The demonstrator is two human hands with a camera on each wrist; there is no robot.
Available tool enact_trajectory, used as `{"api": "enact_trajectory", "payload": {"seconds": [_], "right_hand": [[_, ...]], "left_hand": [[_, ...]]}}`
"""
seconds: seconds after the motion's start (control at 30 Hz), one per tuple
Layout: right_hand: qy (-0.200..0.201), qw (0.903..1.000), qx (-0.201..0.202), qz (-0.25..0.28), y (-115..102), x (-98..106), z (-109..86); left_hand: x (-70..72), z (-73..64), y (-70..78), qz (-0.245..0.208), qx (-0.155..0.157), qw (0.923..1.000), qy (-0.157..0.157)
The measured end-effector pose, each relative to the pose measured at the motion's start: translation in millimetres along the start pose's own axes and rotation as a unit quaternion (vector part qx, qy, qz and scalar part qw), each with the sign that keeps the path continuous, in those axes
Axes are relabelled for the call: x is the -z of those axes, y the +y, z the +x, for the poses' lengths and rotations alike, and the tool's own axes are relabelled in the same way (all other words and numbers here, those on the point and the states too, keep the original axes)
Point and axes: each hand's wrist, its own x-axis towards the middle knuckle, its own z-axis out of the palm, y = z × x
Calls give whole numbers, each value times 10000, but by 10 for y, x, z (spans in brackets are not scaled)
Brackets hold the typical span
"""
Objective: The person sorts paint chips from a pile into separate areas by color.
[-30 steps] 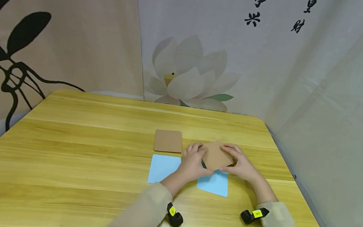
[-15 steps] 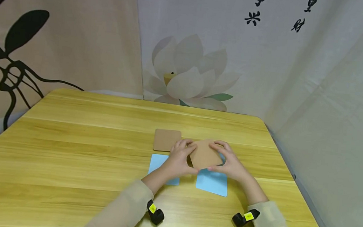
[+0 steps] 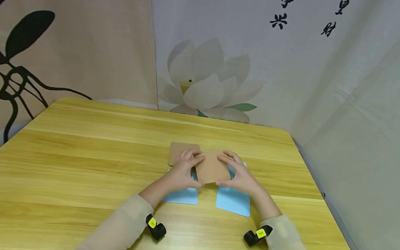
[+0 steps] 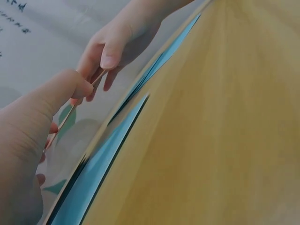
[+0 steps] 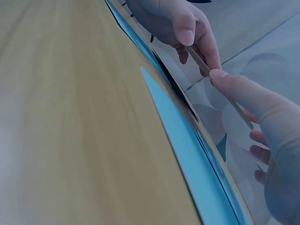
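A thin brown square card with a pale face is raised above the table, tilted, between both hands. My left hand pinches its left side between thumb and fingers. Its right side is gripped by my right hand. The right wrist view shows the card edge-on, off the tabletop. Beneath the hands lie a front left blue card and a front right blue card. A third blue patch shows behind my right fingers, mostly hidden. Another brown card lies behind my left hand, partly covered.
The wooden table stretches around the cards, its far edge against a curtain printed with a lotus and characters. A small black wrist camera sits at the left cuff, another camera at the right cuff.
Both hands have carried the held brown card leftward, from over the right-hand cards to between the two columns. The blue patch at back right has come into view.
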Motion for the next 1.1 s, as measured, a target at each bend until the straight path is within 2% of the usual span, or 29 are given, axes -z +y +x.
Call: {"api": "enact_trajectory", "payload": {"seconds": [0.1,0.3,0.6,0.9,1.1], "right_hand": [[-24,10000,43,-61,141,-92,109],[-78,9999,44,48,87,-204,284],[-16,9999,-111,-41,41,-376,543],[160,9991,-373,-129,21,-447,707],[162,9991,-343,-207,0,-512,809]], "left_hand": [[73,-22,-90,-3,-20,10000,23],[222,-66,-244,-9,-117,9999,103],[424,-85,-459,23,-82,10000,1],[515,-15,-640,-160,-72,9998,-95],[571,5,-748,-60,98,9998,-181]]}}
